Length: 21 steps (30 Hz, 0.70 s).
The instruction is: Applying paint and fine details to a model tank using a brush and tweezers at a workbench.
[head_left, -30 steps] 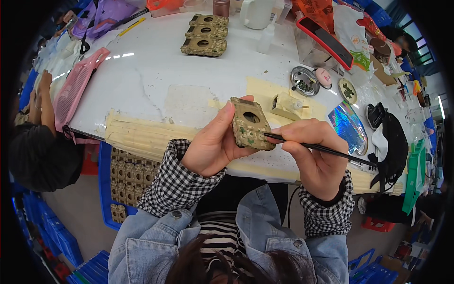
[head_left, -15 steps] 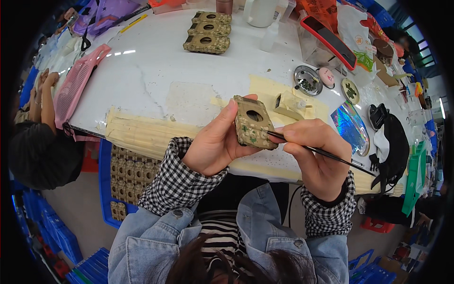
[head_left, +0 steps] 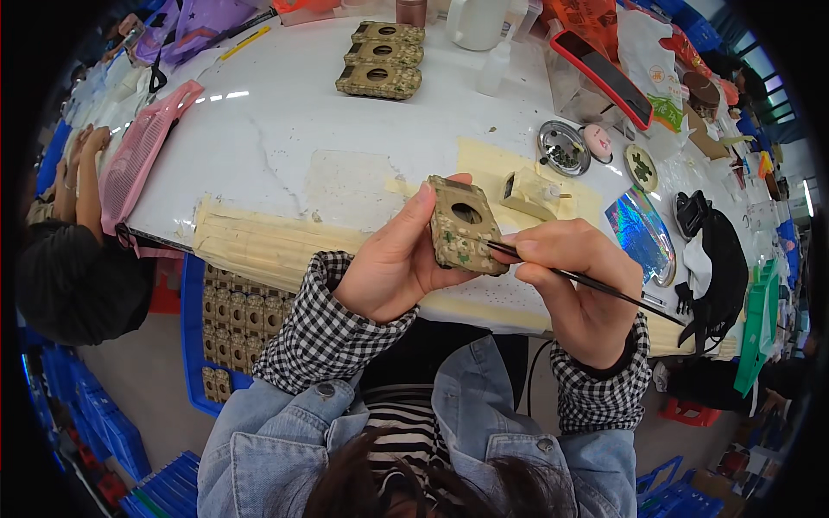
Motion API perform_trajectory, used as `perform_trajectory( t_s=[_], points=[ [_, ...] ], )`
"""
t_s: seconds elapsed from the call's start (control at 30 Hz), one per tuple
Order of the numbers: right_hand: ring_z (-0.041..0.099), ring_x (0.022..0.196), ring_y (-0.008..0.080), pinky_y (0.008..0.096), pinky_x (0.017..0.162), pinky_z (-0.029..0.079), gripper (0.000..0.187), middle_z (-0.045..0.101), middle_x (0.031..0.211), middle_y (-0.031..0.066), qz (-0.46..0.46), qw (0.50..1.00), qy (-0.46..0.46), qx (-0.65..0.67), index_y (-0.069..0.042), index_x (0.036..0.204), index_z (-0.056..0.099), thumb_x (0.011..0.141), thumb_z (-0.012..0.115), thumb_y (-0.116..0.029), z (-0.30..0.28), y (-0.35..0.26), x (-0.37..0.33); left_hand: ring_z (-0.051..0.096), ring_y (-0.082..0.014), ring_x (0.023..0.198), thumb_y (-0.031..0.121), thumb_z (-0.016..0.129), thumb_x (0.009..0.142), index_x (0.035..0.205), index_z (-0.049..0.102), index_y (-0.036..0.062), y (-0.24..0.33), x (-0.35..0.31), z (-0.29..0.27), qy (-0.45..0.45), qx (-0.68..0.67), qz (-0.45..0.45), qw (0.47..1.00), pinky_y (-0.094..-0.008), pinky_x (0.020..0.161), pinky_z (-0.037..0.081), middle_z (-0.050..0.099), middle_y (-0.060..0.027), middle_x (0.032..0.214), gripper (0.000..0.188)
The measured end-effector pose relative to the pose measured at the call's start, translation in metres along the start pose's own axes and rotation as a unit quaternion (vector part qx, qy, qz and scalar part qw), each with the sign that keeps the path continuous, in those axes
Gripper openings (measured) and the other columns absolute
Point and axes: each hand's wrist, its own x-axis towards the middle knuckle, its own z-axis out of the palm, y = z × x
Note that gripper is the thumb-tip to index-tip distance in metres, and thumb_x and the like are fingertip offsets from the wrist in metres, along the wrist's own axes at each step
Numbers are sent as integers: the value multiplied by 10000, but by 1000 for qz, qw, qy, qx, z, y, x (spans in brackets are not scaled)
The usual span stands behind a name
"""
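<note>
A camouflage-patterned model tank hull (head_left: 459, 243) with a round hole in its top is gripped in my left hand (head_left: 387, 263), thumb along one side and fingers round the far edge. My right hand (head_left: 580, 289) pinches a pair of dark tweezers (head_left: 596, 284), whose tips touch the near right part of the hull among small green patches. Behind the hull a beige block with a small bottle set in it (head_left: 531, 192) rests on yellow paper. A round metal dish (head_left: 566, 148) with small dark green pieces lies beyond it, beside an oval dish of green pieces (head_left: 641, 164).
Several similar hulls (head_left: 380, 59) stand at the table's far side. Below the left table edge, a blue crate (head_left: 192, 337) holds many more. A red-cased phone (head_left: 602, 79) leans at the right, with a black bag (head_left: 721, 259) nearer. Another person (head_left: 82, 276) sits at the left.
Almost nothing differs. The hull and both hands have shifted very slightly, and the tweezer tips remain at the hull's surface.
</note>
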Motion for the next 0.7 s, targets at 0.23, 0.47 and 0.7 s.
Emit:
perform_trajectory(
  t_s=[0.23, 0.47, 0.7],
  points=[
    [646, 790, 243, 306, 697, 506, 161, 659, 839, 122, 29, 998, 33, 42, 30, 870, 629, 736, 716, 13, 4, 3, -4, 538, -211, 1131, 443, 192, 994, 1400, 258, 105, 0, 0, 1, 5, -1, 2, 1000, -371, 934, 494, 489, -86, 1239, 532],
    [633, 769, 217, 293, 696, 497, 139, 650, 843, 125, 61, 995, 57, 62, 41, 872, 627, 750, 694, 35, 9, 1, -3, 522, -242, 1161, 421, 215, 998, 1359, 305, 123, 1, 0, -8, -16, -60, -8, 998, -363, 961, 482, 470, -123, 1277, 477],
    [628, 750, 205, 274, 677, 493, 120, 642, 828, 121, 22, 999, 31, 21, 46, 871, 623, 765, 679, 37, 8, 0, 7, 537, -197, 1133, 431, 188, 997, 1411, 242, 131, 0, -1, -10, -28, -87, 4, 996, -334, 948, 490, 484, -89, 1268, 514]
  ],
)
